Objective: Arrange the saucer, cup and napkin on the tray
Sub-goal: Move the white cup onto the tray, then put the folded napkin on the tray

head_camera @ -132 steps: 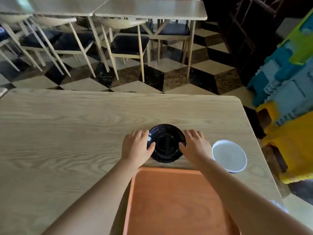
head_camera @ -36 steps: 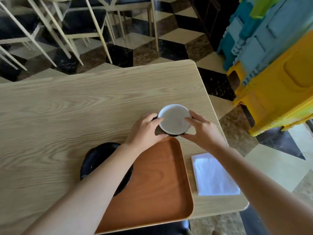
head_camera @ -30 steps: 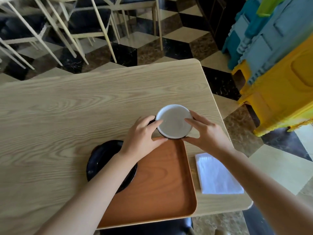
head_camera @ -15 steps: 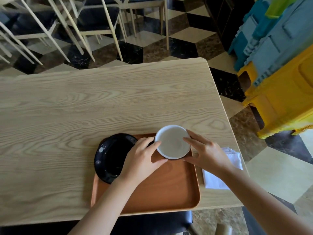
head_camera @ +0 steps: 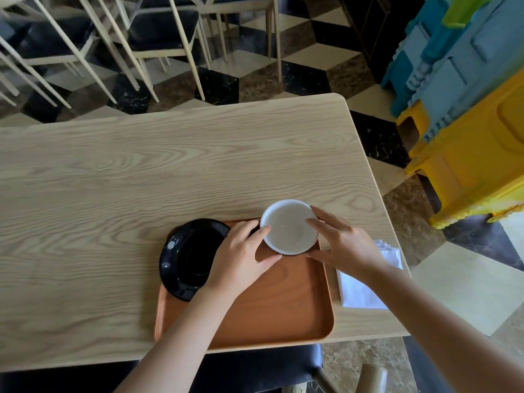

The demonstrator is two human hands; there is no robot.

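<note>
An orange tray (head_camera: 272, 316) lies at the near edge of the wooden table (head_camera: 170, 171). A black saucer (head_camera: 190, 256) rests on the tray's far left corner, overhanging its rim. The cup (head_camera: 289, 226), white inside with a dark outside, is over the tray's far right corner. My left hand (head_camera: 241, 256) grips its left side and my right hand (head_camera: 343, 245) its right side. I cannot tell if the cup touches the tray. A white folded napkin (head_camera: 365, 282) lies on the table right of the tray, partly under my right forearm.
The table's right edge runs just past the napkin. Yellow and blue plastic stools (head_camera: 467, 114) are stacked on the floor to the right. Chairs and another table (head_camera: 147, 32) stand beyond the far edge. A dark chair seat (head_camera: 255, 367) is below the near edge.
Both hands carried the cup from the table beyond the tray to over the tray's far right corner. The saucer, earlier picked up from the table, now rests on the tray's far left corner.
</note>
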